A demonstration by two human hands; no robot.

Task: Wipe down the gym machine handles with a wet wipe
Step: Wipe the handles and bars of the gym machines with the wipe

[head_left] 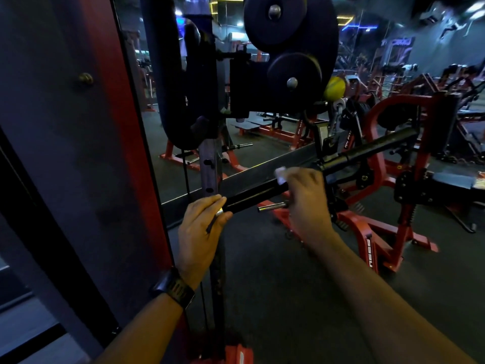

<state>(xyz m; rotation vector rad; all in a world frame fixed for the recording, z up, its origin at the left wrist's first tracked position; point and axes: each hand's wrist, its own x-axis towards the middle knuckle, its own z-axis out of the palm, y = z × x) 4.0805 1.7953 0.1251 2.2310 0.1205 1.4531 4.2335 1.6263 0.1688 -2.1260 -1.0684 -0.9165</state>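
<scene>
A dark wall panel (pixel 65 153) with a red edge filled the view from 7 to 11 o'clock, and its edge met a mirror (pixel 178 179) that ran on towards 12 o'clock. The mirror's lower edge slanted up from about 8 o'clock towards 2 o'clock, close behind the bar. Dark floor (pixel 275 298) spread from 4 to 6 o'clock, with a bare strip of it showing between the two forearms.

At 12 o'clock a large weight plate (pixel 288 22) hung above a smaller plate (pixel 294 72), both well above the hands. A red machine frame (pixel 367 237) stood at 3 to 4 o'clock, its foot close beside the right wrist, so room on that side was tight.

The black handle bar (pixel 252 195) crossed the middle on a slant, from its near end at about 7 o'clock up to 2 o'clock. Between the two hands a short length of it lay uncovered.

The left hand (pixel 199 232) gripped the bar's near end, fingers over the top and thumb beneath, right at the silvery cap. The right hand (pixel 307 198) — blurred — sat further up the bar, at about 3 o'clock from the left one, with its fingers curled over the bar and closed on the wet wipe (pixel 280 174). A white corner of the wipe stuck out past the fingertips against the bar's upper side.

A dark watch (pixel 174 287) sat on the left wrist at 7 o'clock. A small chrome peg (pixel 271 207) showed just under the bar — beside the right hand's thumb side.
</scene>
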